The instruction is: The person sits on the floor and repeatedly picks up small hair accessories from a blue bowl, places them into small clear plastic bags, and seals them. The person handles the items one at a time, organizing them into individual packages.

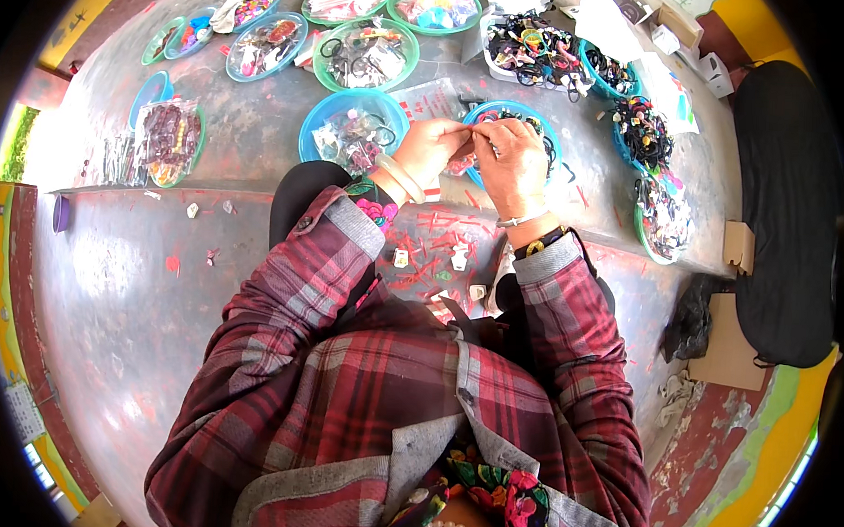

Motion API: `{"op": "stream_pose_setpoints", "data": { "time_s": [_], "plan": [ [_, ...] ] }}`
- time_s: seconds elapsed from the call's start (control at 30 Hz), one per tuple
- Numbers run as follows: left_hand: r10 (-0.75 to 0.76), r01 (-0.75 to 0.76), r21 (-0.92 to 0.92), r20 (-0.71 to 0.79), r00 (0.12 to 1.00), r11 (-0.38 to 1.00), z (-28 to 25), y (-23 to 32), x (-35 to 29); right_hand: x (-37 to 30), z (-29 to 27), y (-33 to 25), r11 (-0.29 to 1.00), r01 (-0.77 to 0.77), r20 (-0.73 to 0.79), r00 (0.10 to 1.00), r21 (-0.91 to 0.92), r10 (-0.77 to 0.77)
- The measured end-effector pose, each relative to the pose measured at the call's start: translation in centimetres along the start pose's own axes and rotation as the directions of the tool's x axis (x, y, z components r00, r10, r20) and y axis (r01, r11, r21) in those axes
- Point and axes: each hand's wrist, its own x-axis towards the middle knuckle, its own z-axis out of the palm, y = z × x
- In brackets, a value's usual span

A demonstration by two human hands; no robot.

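My left hand [429, 150] and my right hand [516, 165] meet fingertip to fingertip, both closed in a pinch. Whatever they hold between them is too small and too hidden by the fingers to make out. Directly beneath my right hand is a blue basket [555, 147] with dark hair ties and colourful small pieces in it, partly covered by the hand. Beside my left hand stands another blue basket [306, 132], holding clear plastic bags, a black hair tie [384, 135] and reddish pieces.
More baskets line the raised concrete ledge, including a green one [413, 54] and a white tray [492, 63] heaped with black hair ties. Red scraps [422, 254] litter the lower floor before me. A long black case [786, 211] and a cardboard sheet [730, 353] stand at right.
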Motion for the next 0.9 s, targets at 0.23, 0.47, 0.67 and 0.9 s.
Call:
{"op": "stream_pose_setpoints", "data": {
  "time_s": [0.23,0.47,0.67,0.9],
  "plan": [
    [0.093,-0.119,0.347,0.092,0.991,0.93,-0.13,-0.03,-0.12,-0.44,0.35,0.42,0.996,0.015,0.014,1.0,-0.09,-0.013],
    [0.105,-0.161,0.492,0.14,0.985,0.856,-0.4,-0.42,-0.04,-0.42,0.01,0.07,0.981,0.024,0.057,0.998,-0.193,-0.013],
    [0.172,-0.25,0.651,0.182,0.968,0.717,-0.46,-0.55,-0.09,-0.53,-0.03,0.37,0.978,0.046,0.121,0.992,-0.203,-0.021],
    [0.211,-0.284,0.715,0.192,0.958,0.639,-0.07,-0.18,-0.46,-0.63,-0.04,0.22,0.977,0.053,0.134,0.991,-0.208,-0.025]
  ]
}}
